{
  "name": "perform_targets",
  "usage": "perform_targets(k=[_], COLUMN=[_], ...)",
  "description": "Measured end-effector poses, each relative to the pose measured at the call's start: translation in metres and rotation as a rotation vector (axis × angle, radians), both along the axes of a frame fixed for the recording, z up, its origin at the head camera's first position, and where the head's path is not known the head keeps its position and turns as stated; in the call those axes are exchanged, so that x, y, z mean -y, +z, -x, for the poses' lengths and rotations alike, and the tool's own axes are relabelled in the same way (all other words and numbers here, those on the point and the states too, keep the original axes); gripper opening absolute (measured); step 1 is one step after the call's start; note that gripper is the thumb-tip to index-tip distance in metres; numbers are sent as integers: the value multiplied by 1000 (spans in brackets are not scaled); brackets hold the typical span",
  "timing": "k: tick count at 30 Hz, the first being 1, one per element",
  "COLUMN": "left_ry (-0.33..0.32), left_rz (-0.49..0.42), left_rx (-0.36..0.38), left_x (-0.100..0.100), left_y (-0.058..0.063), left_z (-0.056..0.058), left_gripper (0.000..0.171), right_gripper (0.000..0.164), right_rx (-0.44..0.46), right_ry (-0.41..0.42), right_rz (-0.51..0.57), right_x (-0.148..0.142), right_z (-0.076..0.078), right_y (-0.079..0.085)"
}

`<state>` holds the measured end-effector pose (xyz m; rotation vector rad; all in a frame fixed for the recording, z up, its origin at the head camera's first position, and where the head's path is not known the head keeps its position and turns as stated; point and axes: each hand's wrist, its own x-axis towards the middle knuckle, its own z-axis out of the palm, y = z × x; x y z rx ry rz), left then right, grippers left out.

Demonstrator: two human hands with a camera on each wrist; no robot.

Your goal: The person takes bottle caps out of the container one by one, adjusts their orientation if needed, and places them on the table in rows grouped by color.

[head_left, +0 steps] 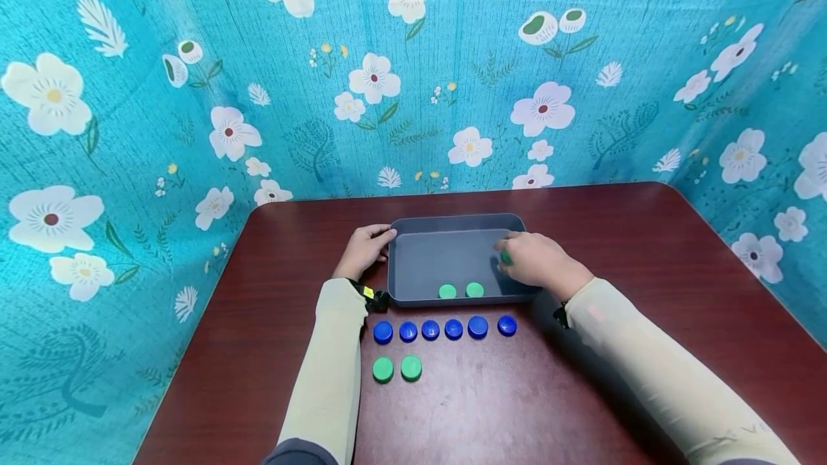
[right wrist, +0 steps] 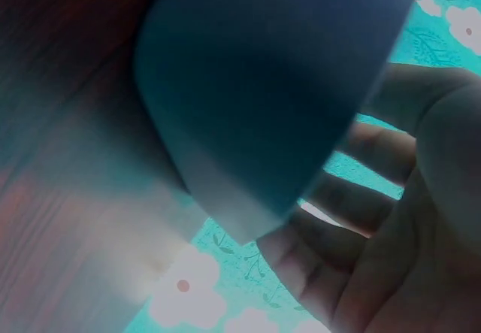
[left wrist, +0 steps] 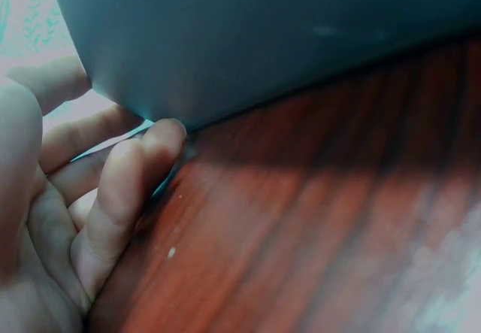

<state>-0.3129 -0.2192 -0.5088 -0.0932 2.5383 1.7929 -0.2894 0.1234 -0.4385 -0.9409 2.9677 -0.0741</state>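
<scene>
A shallow gray tray (head_left: 446, 253) sits on the table. My left hand (head_left: 365, 250) holds it at the left side; in the left wrist view, curled fingers (left wrist: 124, 171) touch the outside of its wall. Over the tray's right part, my right hand (head_left: 533, 257) pinches a green bottle cap (head_left: 506, 257), mostly covered by the fingers. Inside the tray, along the near wall, lie two more green caps, a left one (head_left: 447, 291) and a right one (head_left: 474, 290). In the right wrist view the tray's wall (right wrist: 248, 107) hides my right fingertips and the pinched cap.
Several blue bottle caps (head_left: 454, 329) form a row just in front of the tray. Closer to me are two green caps, one (head_left: 383, 369) beside the other (head_left: 410, 368). The dark red wooden table (head_left: 291, 257) ends at a flowered turquoise curtain (head_left: 413, 92).
</scene>
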Motion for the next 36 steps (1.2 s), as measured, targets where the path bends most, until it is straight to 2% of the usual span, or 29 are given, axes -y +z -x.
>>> perform_targets(k=[5, 12, 19, 28, 36], left_ry=[-1, -3, 5, 9, 22], left_rz=[-4, -1, 4, 3, 3], left_rx=[1, 0, -26, -8, -16], left_x=[-2, -6, -7, -4, -2], left_y=[1, 7, 12, 0, -5], left_z=[2, 5, 6, -1, -5], left_gripper=[43, 42, 41, 41, 42], right_gripper=[35, 30, 22, 19, 23], right_rx=[-41, -87, -127, -100, -3], right_ry=[0, 45, 53, 79, 26], right_rz=[-35, 0, 36, 49, 92], right_x=[-3, -6, -6, -4, -4], right_z=[1, 3, 6, 6, 5], right_y=[-4, -3, -2, -13, -12])
